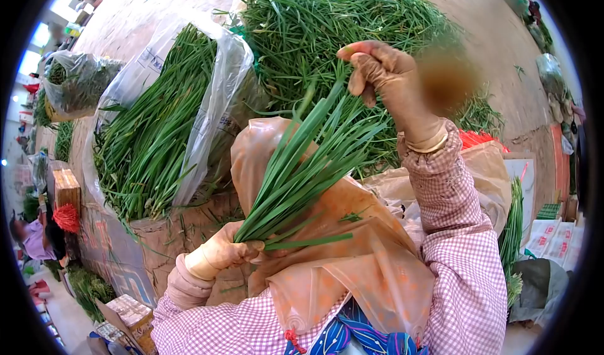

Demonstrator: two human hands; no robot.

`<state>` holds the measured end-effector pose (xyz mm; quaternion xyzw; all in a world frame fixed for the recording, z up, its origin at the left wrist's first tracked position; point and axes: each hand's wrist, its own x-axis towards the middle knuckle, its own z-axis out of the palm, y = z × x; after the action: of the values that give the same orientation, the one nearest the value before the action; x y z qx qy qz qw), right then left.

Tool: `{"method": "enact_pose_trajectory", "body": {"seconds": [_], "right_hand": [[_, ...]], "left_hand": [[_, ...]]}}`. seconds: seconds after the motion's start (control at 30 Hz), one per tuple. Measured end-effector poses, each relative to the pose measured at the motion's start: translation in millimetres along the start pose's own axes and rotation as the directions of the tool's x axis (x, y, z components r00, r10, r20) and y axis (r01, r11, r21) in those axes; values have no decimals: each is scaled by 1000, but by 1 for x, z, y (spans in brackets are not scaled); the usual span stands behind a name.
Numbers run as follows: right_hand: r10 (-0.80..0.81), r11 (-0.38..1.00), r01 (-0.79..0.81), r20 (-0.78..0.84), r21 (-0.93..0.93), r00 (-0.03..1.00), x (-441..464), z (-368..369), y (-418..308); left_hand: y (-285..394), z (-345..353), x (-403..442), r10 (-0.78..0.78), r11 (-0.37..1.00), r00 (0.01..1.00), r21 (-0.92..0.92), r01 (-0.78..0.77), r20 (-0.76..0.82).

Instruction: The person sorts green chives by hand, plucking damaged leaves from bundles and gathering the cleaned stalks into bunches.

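Note:
My left hand [228, 249], in a tan glove, grips the lower ends of a bunch of long green leaves [302, 172]. Their tips fan out up and to the right, above an orange-brown plastic apron [365, 235] over my lap. My right hand [380, 69], gloved too, is raised beyond the leaf tips with its fingers curled together; whether anything thin is between them I cannot make out. Behind it lies a large loose heap of green leaves [314, 34]. A clear plastic bag [217, 97] full of similar leaves stands to the left.
Another filled bag [82, 81] is at the far left. Red ties [66, 218] hang by a cardboard box [66, 188]. More red strands [481, 140] lie beyond my right forearm. A person in purple [39, 238] is at the left edge. Green bundles [513, 229] stand at the right.

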<state>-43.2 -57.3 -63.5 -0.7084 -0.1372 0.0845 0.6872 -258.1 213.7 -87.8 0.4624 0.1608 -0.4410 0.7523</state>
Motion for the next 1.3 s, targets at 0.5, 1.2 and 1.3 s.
{"method": "enact_pose_trajectory", "body": {"seconds": [0.5, 1.2, 1.3], "right_hand": [[-525, 584, 487, 155, -649, 837, -6, 34, 44], [-291, 5, 865, 827, -501, 481, -106, 59, 7], [-235, 248, 853, 826, -459, 513, -98, 50, 21]], "left_hand": [[1, 11, -3, 52, 999, 998, 9, -52, -45], [11, 64, 27, 8, 1000, 990, 5, -9, 141], [16, 68, 21, -12, 993, 997, 114, 3, 82]]}}
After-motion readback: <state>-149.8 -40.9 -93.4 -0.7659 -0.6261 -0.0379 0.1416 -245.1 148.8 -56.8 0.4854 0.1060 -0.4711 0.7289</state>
